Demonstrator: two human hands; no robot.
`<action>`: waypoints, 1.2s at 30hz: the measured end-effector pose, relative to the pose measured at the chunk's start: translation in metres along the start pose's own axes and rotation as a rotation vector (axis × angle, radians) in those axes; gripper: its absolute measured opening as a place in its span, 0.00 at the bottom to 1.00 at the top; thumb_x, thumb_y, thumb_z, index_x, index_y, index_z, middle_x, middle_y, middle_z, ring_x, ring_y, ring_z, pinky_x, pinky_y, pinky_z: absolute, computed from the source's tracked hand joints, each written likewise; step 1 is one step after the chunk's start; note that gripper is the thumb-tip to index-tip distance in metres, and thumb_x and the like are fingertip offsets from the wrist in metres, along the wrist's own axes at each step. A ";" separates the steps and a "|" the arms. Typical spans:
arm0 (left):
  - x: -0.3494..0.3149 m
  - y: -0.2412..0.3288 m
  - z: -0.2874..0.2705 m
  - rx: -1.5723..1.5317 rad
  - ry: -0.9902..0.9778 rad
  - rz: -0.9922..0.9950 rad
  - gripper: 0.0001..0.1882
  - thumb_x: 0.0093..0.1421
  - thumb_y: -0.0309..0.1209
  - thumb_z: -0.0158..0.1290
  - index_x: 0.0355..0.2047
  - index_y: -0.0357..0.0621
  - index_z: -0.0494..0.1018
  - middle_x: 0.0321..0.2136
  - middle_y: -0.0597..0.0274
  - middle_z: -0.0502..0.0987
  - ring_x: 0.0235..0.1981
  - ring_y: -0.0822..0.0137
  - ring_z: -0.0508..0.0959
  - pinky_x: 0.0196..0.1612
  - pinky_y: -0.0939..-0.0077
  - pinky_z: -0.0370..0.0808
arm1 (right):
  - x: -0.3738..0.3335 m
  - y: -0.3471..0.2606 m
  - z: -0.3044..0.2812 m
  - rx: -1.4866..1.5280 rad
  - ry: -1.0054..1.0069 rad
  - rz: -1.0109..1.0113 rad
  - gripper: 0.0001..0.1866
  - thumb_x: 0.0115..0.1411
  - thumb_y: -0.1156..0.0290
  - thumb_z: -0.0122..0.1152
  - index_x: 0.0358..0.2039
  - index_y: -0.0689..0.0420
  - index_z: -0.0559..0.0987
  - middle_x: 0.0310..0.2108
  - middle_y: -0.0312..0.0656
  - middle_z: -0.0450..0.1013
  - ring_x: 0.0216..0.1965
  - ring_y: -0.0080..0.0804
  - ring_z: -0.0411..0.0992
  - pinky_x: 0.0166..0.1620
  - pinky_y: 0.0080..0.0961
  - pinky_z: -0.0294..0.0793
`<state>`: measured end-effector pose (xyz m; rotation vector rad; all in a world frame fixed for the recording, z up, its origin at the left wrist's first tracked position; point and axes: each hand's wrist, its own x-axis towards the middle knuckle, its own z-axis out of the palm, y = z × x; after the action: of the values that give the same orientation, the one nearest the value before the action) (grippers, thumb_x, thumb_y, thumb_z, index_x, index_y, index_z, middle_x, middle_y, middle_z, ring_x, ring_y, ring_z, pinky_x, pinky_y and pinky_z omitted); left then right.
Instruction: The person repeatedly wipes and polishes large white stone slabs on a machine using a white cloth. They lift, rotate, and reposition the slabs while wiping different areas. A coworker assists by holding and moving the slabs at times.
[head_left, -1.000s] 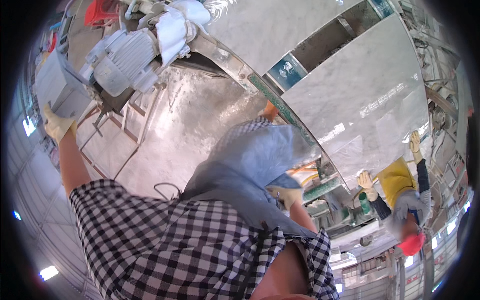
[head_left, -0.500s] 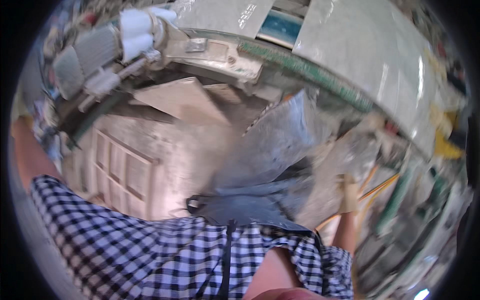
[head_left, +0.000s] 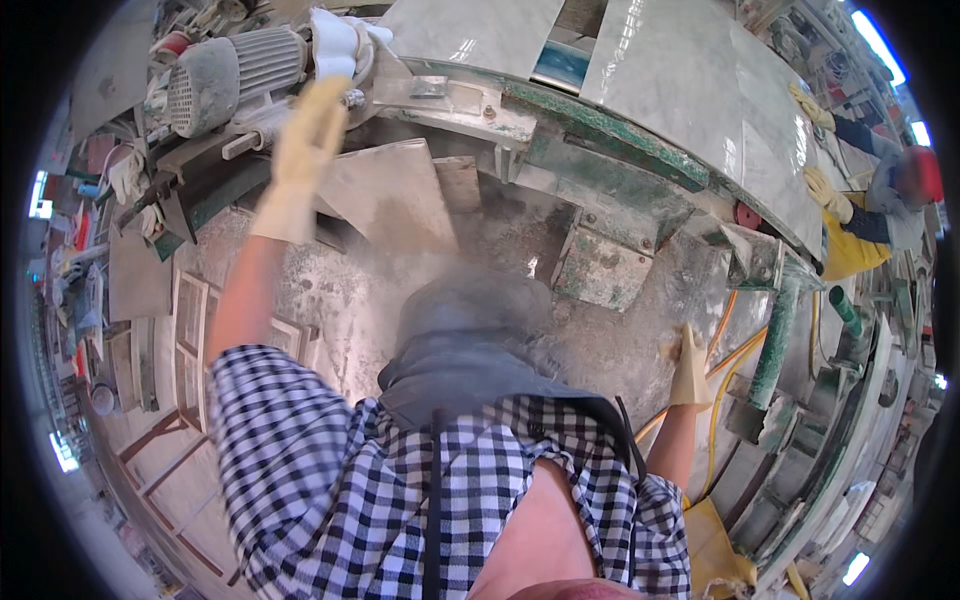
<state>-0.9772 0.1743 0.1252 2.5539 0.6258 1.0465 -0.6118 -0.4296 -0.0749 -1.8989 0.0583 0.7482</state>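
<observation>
My left hand [head_left: 312, 130], in a pale yellow rubber glove, reaches forward beside a dusty electric motor [head_left: 238, 78]. Its fingers look stretched out, slightly smeared, with nothing visible in them. A folded white cloth [head_left: 334, 48] lies just beyond the fingertips, and I cannot tell whether they touch it. My right hand [head_left: 690, 368], gloved the same way, hangs low at my right side, fingers extended and nothing in it. Orange and yellow hoses [head_left: 738, 350] run behind it. A dark apron [head_left: 465, 355] covers my front.
Large glossy slabs [head_left: 690, 75] lie on a green-framed machine [head_left: 610, 135] ahead. Below it, a loose board [head_left: 390, 190] leans over the dusty floor. A wooden frame [head_left: 190, 330] stands at left. At far right a co-worker's gloved hands [head_left: 826, 190] rest near the slab edge.
My left hand has swung from the far left rim forward and inward to the motor and white cloth. My right hand stays low at my side. The apron front has dropped back toward my body.
</observation>
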 end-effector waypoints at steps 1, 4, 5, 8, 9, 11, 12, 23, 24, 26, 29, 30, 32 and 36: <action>-0.021 -0.009 0.027 -0.092 -0.014 -0.079 0.18 0.69 0.25 0.53 0.58 0.43 0.76 0.58 0.54 0.78 0.63 0.60 0.74 0.68 0.66 0.64 | 0.000 -0.008 0.016 0.059 0.002 0.011 0.21 0.71 0.51 0.57 0.44 0.57 0.84 0.22 0.39 0.78 0.18 0.23 0.74 0.24 0.19 0.74; -0.051 -0.033 0.078 -0.072 -0.087 -0.134 0.19 0.69 0.25 0.51 0.59 0.46 0.76 0.58 0.53 0.78 0.65 0.56 0.73 0.69 0.64 0.63 | 0.031 -0.067 0.076 -0.004 -0.033 -0.006 0.22 0.71 0.53 0.58 0.57 0.55 0.78 0.37 0.44 0.83 0.30 0.28 0.81 0.35 0.22 0.83; -0.056 -0.037 0.087 -0.085 -0.109 -0.115 0.19 0.69 0.25 0.51 0.59 0.46 0.75 0.59 0.52 0.77 0.65 0.54 0.72 0.69 0.63 0.63 | 0.041 -0.090 0.100 0.029 -0.127 -0.140 0.22 0.72 0.54 0.57 0.58 0.55 0.78 0.40 0.45 0.83 0.32 0.29 0.82 0.37 0.24 0.84; -0.045 -0.039 0.101 -0.135 -0.152 -0.095 0.18 0.68 0.26 0.52 0.58 0.44 0.76 0.57 0.48 0.78 0.63 0.49 0.73 0.67 0.61 0.67 | 0.066 -0.165 0.175 0.127 -0.232 -0.258 0.21 0.74 0.58 0.53 0.59 0.57 0.77 0.46 0.47 0.82 0.39 0.31 0.82 0.42 0.27 0.84; -0.039 -0.039 0.106 -0.167 -0.156 -0.098 0.18 0.67 0.27 0.52 0.56 0.43 0.77 0.56 0.47 0.78 0.61 0.48 0.74 0.67 0.60 0.68 | 0.072 -0.189 0.198 0.075 -0.229 -0.305 0.21 0.74 0.59 0.53 0.60 0.57 0.77 0.46 0.48 0.82 0.41 0.32 0.82 0.43 0.27 0.84; -0.023 -0.040 0.117 -0.238 -0.166 -0.139 0.17 0.67 0.28 0.52 0.55 0.42 0.77 0.55 0.45 0.78 0.61 0.46 0.74 0.64 0.59 0.70 | 0.087 -0.238 0.244 0.052 -0.279 -0.368 0.22 0.74 0.59 0.53 0.60 0.60 0.76 0.48 0.49 0.81 0.45 0.33 0.81 0.47 0.28 0.84; -0.015 -0.043 0.123 -0.258 -0.161 -0.150 0.17 0.67 0.28 0.52 0.55 0.42 0.77 0.55 0.45 0.78 0.61 0.46 0.74 0.64 0.59 0.70 | 0.097 -0.263 0.266 0.074 -0.354 -0.448 0.23 0.74 0.59 0.53 0.60 0.62 0.75 0.49 0.50 0.80 0.48 0.35 0.81 0.49 0.29 0.84; 0.045 -0.077 0.144 -0.221 -0.141 -0.409 0.19 0.67 0.23 0.47 0.57 0.35 0.75 0.57 0.42 0.77 0.63 0.47 0.73 0.67 0.61 0.66 | 0.254 -0.424 0.444 0.100 -0.393 -0.830 0.21 0.74 0.67 0.52 0.60 0.69 0.73 0.57 0.51 0.75 0.60 0.36 0.73 0.66 0.29 0.69; 0.044 -0.077 0.145 -0.224 -0.167 -0.465 0.19 0.67 0.23 0.47 0.57 0.35 0.75 0.57 0.42 0.76 0.63 0.47 0.73 0.67 0.61 0.66 | 0.263 -0.423 0.442 0.086 -0.398 -0.700 0.21 0.74 0.68 0.52 0.60 0.68 0.73 0.57 0.51 0.76 0.60 0.35 0.73 0.65 0.28 0.70; 0.044 -0.079 0.150 -0.249 -0.213 -0.536 0.19 0.68 0.23 0.47 0.58 0.35 0.74 0.59 0.42 0.75 0.64 0.47 0.73 0.67 0.61 0.65 | 0.274 -0.419 0.439 0.066 -0.395 -0.624 0.21 0.74 0.66 0.51 0.60 0.68 0.73 0.56 0.51 0.77 0.59 0.35 0.74 0.65 0.30 0.70; 0.053 -0.090 0.167 -0.273 -0.202 -0.512 0.19 0.68 0.23 0.47 0.58 0.34 0.74 0.59 0.42 0.75 0.64 0.48 0.72 0.67 0.62 0.66 | 0.281 -0.416 0.434 0.178 -0.431 -0.601 0.21 0.75 0.65 0.49 0.60 0.68 0.74 0.56 0.51 0.76 0.59 0.35 0.74 0.64 0.29 0.71; 0.059 -0.093 0.173 -0.274 -0.198 -0.512 0.19 0.68 0.23 0.47 0.58 0.34 0.74 0.59 0.43 0.75 0.64 0.48 0.72 0.67 0.62 0.66 | 0.282 -0.418 0.432 0.195 -0.390 -0.564 0.21 0.75 0.65 0.50 0.60 0.67 0.74 0.56 0.51 0.76 0.59 0.35 0.74 0.64 0.29 0.72; 0.071 -0.096 0.182 -0.289 -0.184 -0.488 0.19 0.68 0.23 0.47 0.57 0.35 0.74 0.59 0.43 0.76 0.64 0.48 0.72 0.66 0.61 0.66 | 0.285 -0.425 0.434 0.224 -0.385 -0.603 0.21 0.75 0.65 0.50 0.60 0.67 0.74 0.56 0.52 0.76 0.58 0.36 0.75 0.64 0.29 0.72; 0.087 -0.093 0.191 -0.325 -0.159 -0.460 0.18 0.68 0.22 0.48 0.57 0.34 0.75 0.58 0.44 0.76 0.63 0.49 0.74 0.65 0.60 0.67 | 0.294 -0.436 0.443 0.218 -0.360 -0.470 0.21 0.74 0.64 0.50 0.59 0.66 0.75 0.55 0.51 0.76 0.59 0.35 0.74 0.64 0.29 0.73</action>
<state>-0.8096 0.2752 0.0050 2.0522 0.8650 0.7108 -0.4249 0.2261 0.0125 -1.4672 -0.4963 0.7111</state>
